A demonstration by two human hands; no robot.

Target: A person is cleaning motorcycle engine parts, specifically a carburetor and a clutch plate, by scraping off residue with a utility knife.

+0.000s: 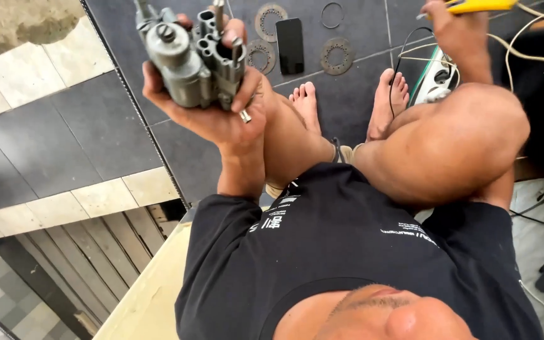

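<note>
So your left hand (221, 110) is wrapped tight around that grey metal pump body (190, 56), holding it up in front of you, above your left knee and the dark floor tiles (45, 151). Your right hand (451, 31) is out past your right knee, fingers closed on a yellow-handled tool (480, 5) near the white power strip (432, 79). Three toothed metal discs (337, 55), a thin ring (332, 14) and a black phone (289, 45) lie on the floor beyond your bare feet (347, 101).

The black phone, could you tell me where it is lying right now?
In the head view, the black phone lies flat on the dark floor tiles near the top, between ring-shaped metal discs, beyond the person's bare feet.
</note>
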